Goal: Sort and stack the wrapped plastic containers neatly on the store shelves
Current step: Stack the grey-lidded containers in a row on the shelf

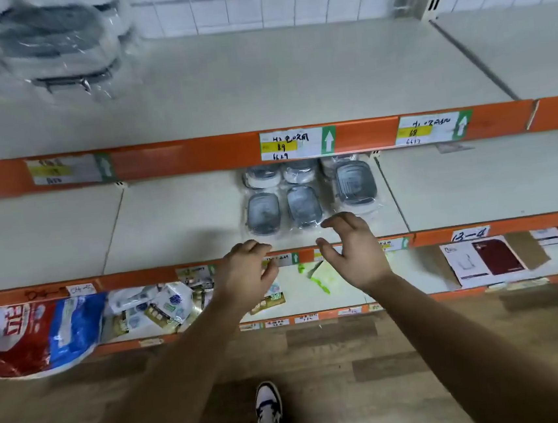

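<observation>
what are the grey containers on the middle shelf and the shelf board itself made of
Grey containers: probably moulded plastic, smooth with ribbed lids, wrapped in clear film that crinkles and catches glare. Shelf board: looks like painted sheet metal, matte off-white, with thin seams between panels; the picture alone leaves that open.

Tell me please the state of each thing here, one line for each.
left hand: loosely curled, holds nothing.
right hand: open, fingers spread, holds nothing.
wrapped containers: lying flat in rows on the middle shelf.
top-shelf stack: wrapped, piled up, blurred.
</observation>
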{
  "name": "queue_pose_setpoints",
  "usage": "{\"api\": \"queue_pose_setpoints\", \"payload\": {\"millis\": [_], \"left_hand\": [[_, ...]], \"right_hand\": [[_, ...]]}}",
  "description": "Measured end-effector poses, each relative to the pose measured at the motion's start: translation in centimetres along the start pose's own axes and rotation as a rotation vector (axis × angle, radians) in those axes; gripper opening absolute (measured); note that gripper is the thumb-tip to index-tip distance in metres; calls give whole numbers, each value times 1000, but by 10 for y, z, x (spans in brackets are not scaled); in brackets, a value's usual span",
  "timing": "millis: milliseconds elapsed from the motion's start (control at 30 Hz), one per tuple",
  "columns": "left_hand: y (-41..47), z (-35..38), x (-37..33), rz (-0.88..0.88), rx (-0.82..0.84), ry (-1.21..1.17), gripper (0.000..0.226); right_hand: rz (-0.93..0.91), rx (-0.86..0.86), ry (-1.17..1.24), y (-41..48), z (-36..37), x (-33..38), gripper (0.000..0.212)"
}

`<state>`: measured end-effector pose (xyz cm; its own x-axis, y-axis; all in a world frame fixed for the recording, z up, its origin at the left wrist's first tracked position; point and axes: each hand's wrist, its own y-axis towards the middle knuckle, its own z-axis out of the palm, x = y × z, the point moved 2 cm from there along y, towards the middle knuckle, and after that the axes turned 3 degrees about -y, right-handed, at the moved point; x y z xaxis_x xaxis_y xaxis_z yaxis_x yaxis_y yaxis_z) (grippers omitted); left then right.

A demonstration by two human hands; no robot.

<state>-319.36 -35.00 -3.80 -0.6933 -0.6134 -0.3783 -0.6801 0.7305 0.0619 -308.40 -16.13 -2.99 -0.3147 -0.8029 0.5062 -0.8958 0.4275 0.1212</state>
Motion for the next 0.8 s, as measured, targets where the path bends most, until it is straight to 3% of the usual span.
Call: {"api": "queue_pose_setpoints", "payload": {"millis": [133,433,533,633,800], "left_hand": [[23,34,19,-56,68,18,46],[110,108,60,-48,164,175,67],[121,116,65,-124,185,120,69],[116,116,71,-203,123,72,67],[109,111,71,-185,65,102,54]], "right_hand": [[36,101,-32,23,47,-15,42],[184,235,-251,98,125,-42,72],[223,242,-260,99,138,-49,66],[273,110,-202,89,145,-50,51],[301,25,-177,83,149,-46,45]]}}
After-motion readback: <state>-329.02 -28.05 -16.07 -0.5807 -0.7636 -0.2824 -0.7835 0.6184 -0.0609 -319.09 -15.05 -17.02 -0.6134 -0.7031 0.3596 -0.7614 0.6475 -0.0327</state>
